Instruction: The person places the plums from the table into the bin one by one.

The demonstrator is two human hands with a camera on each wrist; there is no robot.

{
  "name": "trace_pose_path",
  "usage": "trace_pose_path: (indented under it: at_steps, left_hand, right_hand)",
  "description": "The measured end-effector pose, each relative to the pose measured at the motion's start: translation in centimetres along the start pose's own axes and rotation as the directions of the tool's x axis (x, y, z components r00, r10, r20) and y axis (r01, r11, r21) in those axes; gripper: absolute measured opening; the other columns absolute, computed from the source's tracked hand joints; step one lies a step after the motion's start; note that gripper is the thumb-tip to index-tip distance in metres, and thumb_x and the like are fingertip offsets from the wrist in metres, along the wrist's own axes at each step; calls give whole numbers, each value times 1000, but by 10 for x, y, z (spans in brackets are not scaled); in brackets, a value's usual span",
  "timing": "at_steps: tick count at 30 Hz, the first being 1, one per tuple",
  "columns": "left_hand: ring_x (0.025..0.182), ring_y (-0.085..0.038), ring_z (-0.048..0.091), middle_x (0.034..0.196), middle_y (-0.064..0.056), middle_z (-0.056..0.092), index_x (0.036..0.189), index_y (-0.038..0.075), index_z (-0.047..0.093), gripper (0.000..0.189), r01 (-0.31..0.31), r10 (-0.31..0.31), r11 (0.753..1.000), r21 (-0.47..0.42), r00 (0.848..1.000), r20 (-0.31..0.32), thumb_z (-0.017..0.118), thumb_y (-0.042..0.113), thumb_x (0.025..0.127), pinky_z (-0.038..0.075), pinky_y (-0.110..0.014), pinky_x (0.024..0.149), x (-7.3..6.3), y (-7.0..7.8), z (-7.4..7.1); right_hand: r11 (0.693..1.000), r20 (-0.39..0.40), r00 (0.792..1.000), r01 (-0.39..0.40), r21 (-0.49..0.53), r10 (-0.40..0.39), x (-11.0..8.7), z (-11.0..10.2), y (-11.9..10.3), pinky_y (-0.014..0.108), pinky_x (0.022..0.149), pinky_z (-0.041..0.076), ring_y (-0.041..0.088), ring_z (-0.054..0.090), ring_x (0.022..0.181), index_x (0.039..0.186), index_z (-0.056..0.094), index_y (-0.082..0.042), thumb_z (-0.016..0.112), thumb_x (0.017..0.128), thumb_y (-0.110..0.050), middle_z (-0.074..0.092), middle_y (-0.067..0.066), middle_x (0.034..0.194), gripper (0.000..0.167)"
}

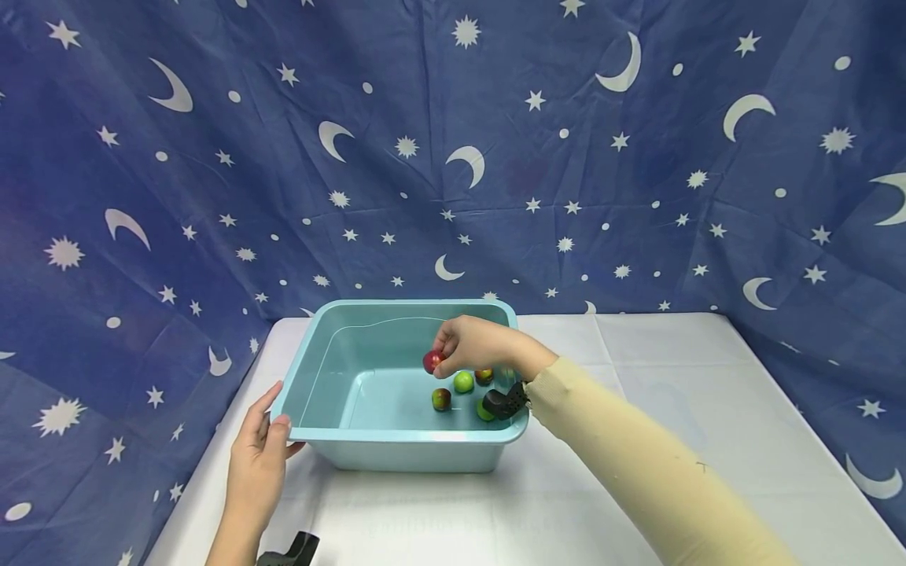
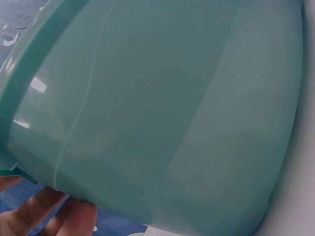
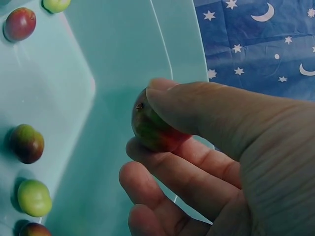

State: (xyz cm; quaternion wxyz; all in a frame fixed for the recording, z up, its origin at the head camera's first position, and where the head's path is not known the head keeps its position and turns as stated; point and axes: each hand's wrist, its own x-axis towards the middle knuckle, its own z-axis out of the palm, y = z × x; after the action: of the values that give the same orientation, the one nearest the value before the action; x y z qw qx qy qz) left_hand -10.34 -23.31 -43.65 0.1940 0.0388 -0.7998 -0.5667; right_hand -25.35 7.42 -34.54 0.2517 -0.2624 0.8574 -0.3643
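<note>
A pale blue-green plastic basin (image 1: 406, 435) stands on the white-covered table. At its front left corner my left hand (image 1: 258, 460) holds the rim, thumb on top; in the left wrist view the fingers (image 2: 81, 216) reach round the basin's outer wall. My right hand (image 1: 474, 342) is over the basin's right half, pinching a small round red-and-green fruit (image 3: 155, 125) between thumb and fingers. Below it on the basin floor lie a red-green fruit (image 1: 442, 399), a bright green fruit (image 1: 463, 382) and several others, partly hidden by the hand and the wrist camera.
A white cloth (image 1: 679, 409) covers the table around the basin. Behind and beside it hangs a dark blue curtain (image 1: 425, 181) with moons and stars. The basin's raised walls surround the fruits. A black wrist camera (image 1: 506, 401) on the right arm overlaps the right rim.
</note>
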Motion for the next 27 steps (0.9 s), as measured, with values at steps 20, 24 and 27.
trace_pose_path:
  at_steps: [20,24,27]
  left_hand:
    - [103,-1,57,139,-14,48,147,23,42,44,-6,6,1000,18,1000,-13,44,20,103,54,-19,71,-1,3,2]
    - [103,-1,57,140,-14,49,147,24,42,44,-11,12,1000,24,1000,-16,45,20,103,54,-18,71,-1,3,2]
    - [103,-1,56,140,-14,48,147,24,42,44,-11,12,1000,23,1000,-14,45,20,103,54,-19,71,-1,3,2]
  right_hand:
    - [999,-73,997,13,-38,-16,-7,-5,-3,32,71,52,15,64,82,105,62,-12,77,84,-28,69,-3,91,31]
    - [999,-127,991,44,-23,-47,-13,-13,-2,32,79,52,11,65,87,110,61,-13,76,84,-30,70,-3,95,35]
    - [998,-177,982,60,9,-57,-20,-23,1,34,83,51,11,65,91,115,61,-13,77,84,-31,71,-2,96,39]
